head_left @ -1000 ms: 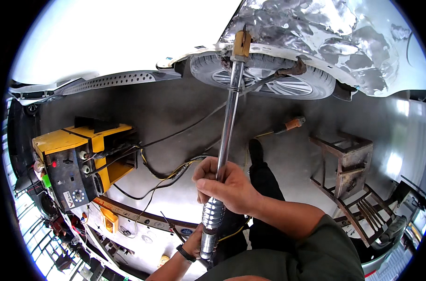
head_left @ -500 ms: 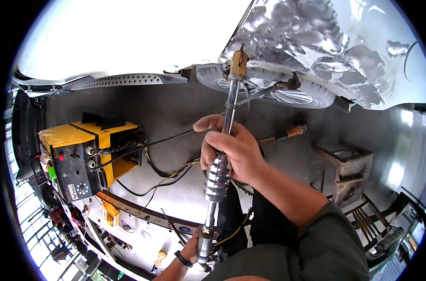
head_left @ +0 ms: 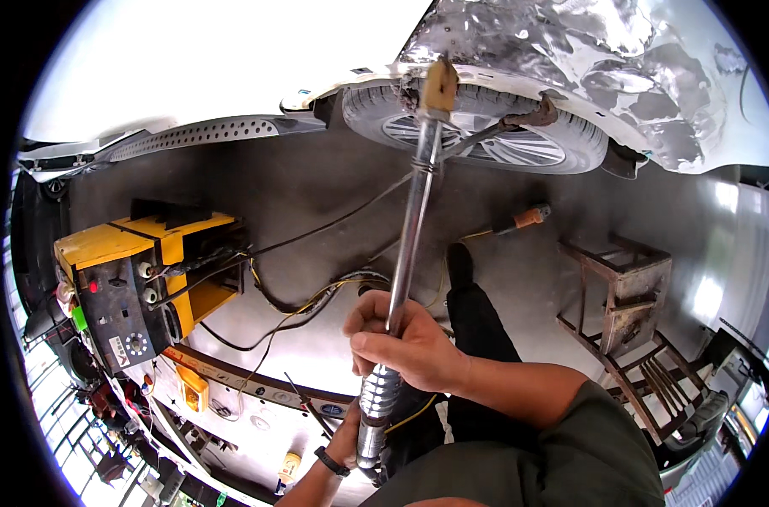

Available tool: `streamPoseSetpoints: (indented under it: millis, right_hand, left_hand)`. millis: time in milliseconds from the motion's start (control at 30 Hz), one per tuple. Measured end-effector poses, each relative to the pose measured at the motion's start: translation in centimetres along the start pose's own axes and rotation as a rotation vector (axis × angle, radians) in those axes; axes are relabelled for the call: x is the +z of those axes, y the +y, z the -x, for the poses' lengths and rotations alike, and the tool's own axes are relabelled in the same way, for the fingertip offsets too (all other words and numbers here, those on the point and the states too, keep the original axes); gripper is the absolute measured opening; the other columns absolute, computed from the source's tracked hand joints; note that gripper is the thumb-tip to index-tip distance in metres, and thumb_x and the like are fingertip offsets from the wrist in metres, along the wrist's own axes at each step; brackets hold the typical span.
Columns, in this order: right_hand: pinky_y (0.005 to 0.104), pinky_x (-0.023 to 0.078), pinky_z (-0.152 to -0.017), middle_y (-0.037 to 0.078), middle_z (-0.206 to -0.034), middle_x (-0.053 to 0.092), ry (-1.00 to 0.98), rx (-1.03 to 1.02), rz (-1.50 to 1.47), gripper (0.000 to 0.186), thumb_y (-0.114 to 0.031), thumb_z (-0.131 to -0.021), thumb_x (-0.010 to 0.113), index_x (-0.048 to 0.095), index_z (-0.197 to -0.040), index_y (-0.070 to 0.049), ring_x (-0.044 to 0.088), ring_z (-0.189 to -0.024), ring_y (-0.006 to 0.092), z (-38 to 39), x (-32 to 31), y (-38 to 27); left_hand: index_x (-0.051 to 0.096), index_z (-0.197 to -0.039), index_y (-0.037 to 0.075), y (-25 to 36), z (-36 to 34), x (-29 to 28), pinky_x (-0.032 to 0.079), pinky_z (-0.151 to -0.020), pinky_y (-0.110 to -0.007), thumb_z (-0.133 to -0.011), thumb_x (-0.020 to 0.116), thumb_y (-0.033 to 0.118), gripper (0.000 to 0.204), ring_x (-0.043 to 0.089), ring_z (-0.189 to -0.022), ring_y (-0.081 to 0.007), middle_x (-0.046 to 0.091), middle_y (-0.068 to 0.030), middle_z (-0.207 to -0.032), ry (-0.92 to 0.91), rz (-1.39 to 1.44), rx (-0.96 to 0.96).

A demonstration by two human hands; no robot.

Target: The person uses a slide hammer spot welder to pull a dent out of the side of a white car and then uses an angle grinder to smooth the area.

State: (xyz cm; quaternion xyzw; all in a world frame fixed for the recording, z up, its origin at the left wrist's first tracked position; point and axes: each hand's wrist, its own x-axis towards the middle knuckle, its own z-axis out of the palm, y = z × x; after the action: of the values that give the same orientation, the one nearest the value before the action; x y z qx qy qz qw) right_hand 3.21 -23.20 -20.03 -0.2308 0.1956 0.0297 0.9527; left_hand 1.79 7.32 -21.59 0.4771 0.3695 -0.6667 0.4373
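Note:
A long chrome slide hammer (head_left: 415, 228) runs from the car's fender toward my body. Its brass-coloured head (head_left: 439, 89) lies over the fender's lower edge, above the tyre; I cannot tell whether the tip touches the metal. My right hand (head_left: 410, 345) curls round the rod at the top of the ribbed sliding weight (head_left: 380, 390). Behind it, my left hand (head_left: 345, 438), with a dark band on the wrist, grips the rear end; its fingers are partly hidden. The fender (head_left: 562, 51) is ground down to patchy bare metal.
A car wheel (head_left: 486, 139) sits under the fender, with a dark clamp-like piece (head_left: 532, 114) on a cable before it. On the left stands a yellow machine (head_left: 122, 287) with cables across the floor. An orange-ended tool (head_left: 528, 217) lies on the floor; a worn stool (head_left: 634, 308) stands right.
My right hand and the sliding weight have come down the rod to its rear end, near my left hand. The view has shifted slightly, and my foot now shows on the floor.

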Motion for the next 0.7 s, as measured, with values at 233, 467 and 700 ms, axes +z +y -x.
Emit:
streamPoseSetpoints:
  millis: [233, 467, 700]
  right_hand:
    - [0.0292, 0.053, -0.068, 0.003, -0.077, 0.059, 0.004, -0.071, 0.091, 0.014, -0.013, -0.094, 0.062, 0.055, -0.100, -0.003, 0.062, -0.070, 0.0110, -1.7, 0.1, -1.1]
    - [0.0291, 0.053, -0.068, 0.003, -0.076, 0.059, 0.003, -0.061, 0.037, 0.011, -0.012, -0.095, 0.060, 0.056, -0.099, -0.003, 0.062, -0.070, 0.0109, -1.6, 0.0, -1.1]
    - [0.0303, 0.054, -0.070, 0.003, -0.077, 0.060, -0.035, -0.038, 0.001, 0.011, -0.011, -0.096, 0.060, 0.056, -0.102, -0.003, 0.064, -0.069, 0.0110, -1.7, -0.1, -0.8]
  left_hand:
    - [0.049, -0.134, 0.013, 2.5, -0.5, 1.6, 0.052, -0.060, -0.022, -0.102, 0.047, 0.031, 0.036, 0.062, -0.073, -0.0077, 0.062, 0.0016, -0.093, -0.097, 0.083, -0.009]
    - [0.049, -0.131, 0.015, 2.1, -1.0, 0.4, 0.054, -0.056, -0.025, -0.102, 0.049, 0.039, 0.038, 0.063, -0.067, -0.0098, 0.063, 0.0003, -0.089, -0.077, -0.030, -0.023]
    - [0.048, -0.123, 0.018, 0.1, -1.9, -0.7, 0.056, -0.052, -0.031, -0.102, 0.038, 0.056, 0.044, 0.065, -0.058, -0.0184, 0.064, -0.0053, -0.076, -0.001, 0.040, -0.066]
